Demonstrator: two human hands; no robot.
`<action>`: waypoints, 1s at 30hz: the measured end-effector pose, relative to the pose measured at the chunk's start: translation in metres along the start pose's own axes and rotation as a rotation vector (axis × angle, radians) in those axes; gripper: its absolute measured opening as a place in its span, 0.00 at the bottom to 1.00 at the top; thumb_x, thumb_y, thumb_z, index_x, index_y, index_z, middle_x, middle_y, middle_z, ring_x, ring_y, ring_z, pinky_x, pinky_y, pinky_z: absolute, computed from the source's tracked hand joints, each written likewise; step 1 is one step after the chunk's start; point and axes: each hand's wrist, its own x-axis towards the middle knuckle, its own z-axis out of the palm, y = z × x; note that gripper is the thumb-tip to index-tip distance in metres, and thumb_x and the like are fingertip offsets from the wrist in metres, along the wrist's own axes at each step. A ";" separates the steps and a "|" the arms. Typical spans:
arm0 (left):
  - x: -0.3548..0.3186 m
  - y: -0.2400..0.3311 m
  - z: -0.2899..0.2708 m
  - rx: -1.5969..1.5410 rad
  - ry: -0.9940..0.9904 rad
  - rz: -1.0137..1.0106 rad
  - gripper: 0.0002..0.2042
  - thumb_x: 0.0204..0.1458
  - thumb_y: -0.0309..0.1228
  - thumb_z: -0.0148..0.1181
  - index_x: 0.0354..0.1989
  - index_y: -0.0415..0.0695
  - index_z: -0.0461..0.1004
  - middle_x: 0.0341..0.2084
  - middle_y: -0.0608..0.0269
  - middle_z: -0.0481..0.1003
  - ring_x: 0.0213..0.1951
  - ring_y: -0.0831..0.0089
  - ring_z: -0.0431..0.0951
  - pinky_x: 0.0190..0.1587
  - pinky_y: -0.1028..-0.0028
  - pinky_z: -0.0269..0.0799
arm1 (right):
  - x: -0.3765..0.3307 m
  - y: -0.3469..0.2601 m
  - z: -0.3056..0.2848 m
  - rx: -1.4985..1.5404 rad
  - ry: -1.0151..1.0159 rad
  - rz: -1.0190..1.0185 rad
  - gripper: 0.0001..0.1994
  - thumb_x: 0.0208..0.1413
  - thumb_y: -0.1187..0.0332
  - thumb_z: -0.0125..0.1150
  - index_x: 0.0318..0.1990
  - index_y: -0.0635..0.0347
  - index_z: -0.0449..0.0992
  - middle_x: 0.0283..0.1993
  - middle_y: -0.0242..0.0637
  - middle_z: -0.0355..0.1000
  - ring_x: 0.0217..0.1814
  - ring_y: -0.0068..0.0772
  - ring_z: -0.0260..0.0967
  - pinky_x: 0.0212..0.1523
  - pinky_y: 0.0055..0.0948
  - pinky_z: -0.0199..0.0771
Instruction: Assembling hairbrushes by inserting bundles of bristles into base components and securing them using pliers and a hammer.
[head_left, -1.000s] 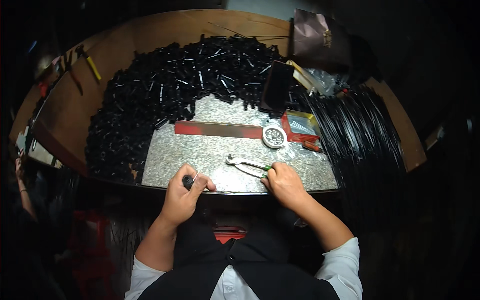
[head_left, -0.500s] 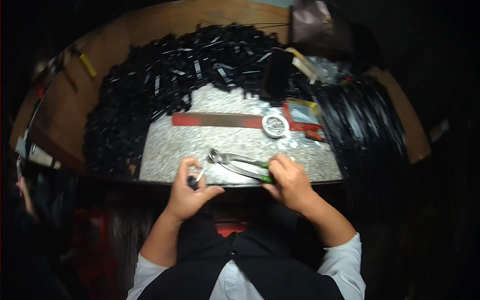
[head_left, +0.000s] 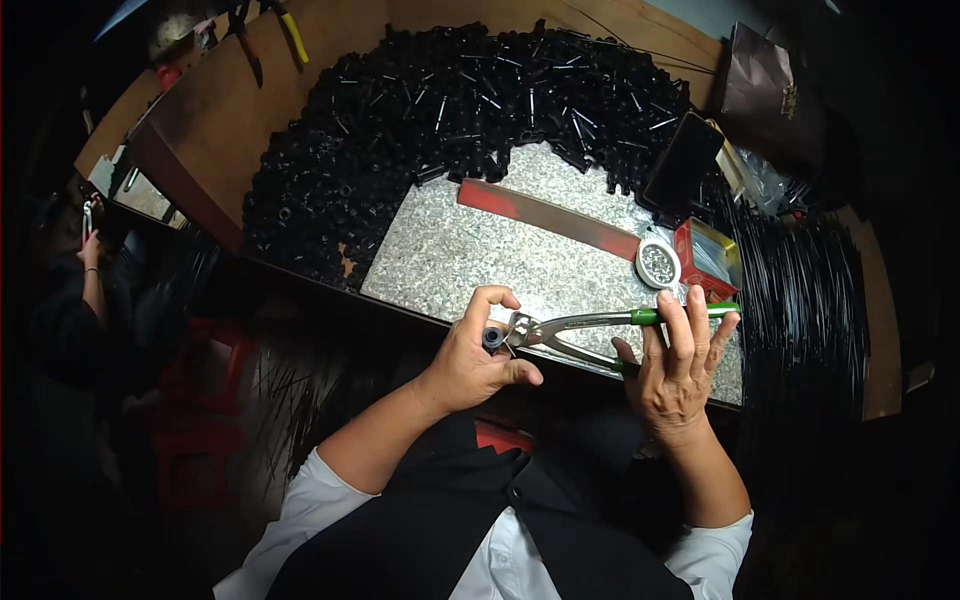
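the person's left hand (head_left: 462,362) grasps a short black tube (head_left: 493,340) upright in its curled fingers, thumb stretched out, near the front edge of the speckled slab (head_left: 430,240). the right hand (head_left: 676,380) holds pliers (head_left: 590,321) loosely by their spread green handles, fingers extended. the pliers' head is right beside the tube; whether they touch is hard to tell. a heap of black tubes (head_left: 400,130) lies beyond

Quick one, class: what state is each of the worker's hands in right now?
Left hand: holding a black tubular piece.
Right hand: holding green-handled pliers, handles apart.
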 end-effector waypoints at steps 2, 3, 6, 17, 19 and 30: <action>0.005 0.001 0.007 -0.056 0.006 -0.028 0.33 0.39 0.39 0.73 0.46 0.44 0.54 0.23 0.67 0.73 0.25 0.87 0.66 0.28 0.85 0.62 | -0.002 0.003 0.000 0.030 -0.037 0.025 0.09 0.56 0.64 0.54 0.36 0.61 0.74 0.57 0.42 0.61 0.65 0.49 0.56 0.66 0.64 0.39; 0.003 0.000 0.007 -0.124 0.021 -0.042 0.32 0.40 0.39 0.72 0.45 0.44 0.54 0.24 0.65 0.75 0.26 0.87 0.69 0.29 0.85 0.64 | -0.001 0.001 -0.002 0.050 -0.071 0.034 0.09 0.56 0.65 0.54 0.36 0.61 0.74 0.57 0.42 0.61 0.65 0.49 0.56 0.66 0.64 0.39; 0.001 -0.007 0.006 -0.019 0.045 -0.010 0.28 0.42 0.35 0.71 0.44 0.43 0.56 0.23 0.64 0.75 0.28 0.86 0.72 0.30 0.84 0.67 | -0.004 -0.001 -0.002 0.107 -0.132 0.011 0.08 0.52 0.68 0.55 0.36 0.62 0.73 0.56 0.42 0.62 0.65 0.49 0.55 0.66 0.64 0.39; -0.003 -0.007 0.005 -0.074 0.097 -0.007 0.23 0.37 0.35 0.74 0.36 0.41 0.65 0.19 0.70 0.72 0.25 0.89 0.68 0.27 0.87 0.61 | -0.007 -0.004 -0.020 0.281 -0.251 0.016 0.13 0.42 0.68 0.65 0.28 0.61 0.65 0.35 0.43 0.67 0.34 0.44 0.65 0.37 0.40 0.65; -0.005 -0.010 -0.001 -0.057 0.076 -0.070 0.27 0.34 0.39 0.76 0.37 0.41 0.66 0.19 0.73 0.71 0.26 0.90 0.66 0.28 0.87 0.60 | -0.012 -0.006 -0.024 0.400 -0.312 0.034 0.14 0.41 0.68 0.66 0.27 0.61 0.65 0.35 0.45 0.67 0.33 0.43 0.65 0.34 0.37 0.65; -0.007 -0.011 -0.011 -0.048 -0.272 0.081 0.20 0.28 0.37 0.78 0.21 0.41 0.71 0.16 0.74 0.69 0.20 0.89 0.64 0.21 0.83 0.59 | -0.033 -0.014 -0.031 2.309 -1.658 0.928 0.19 0.45 0.77 0.65 0.43 0.65 0.63 0.24 0.39 0.70 0.19 0.31 0.71 0.20 0.26 0.72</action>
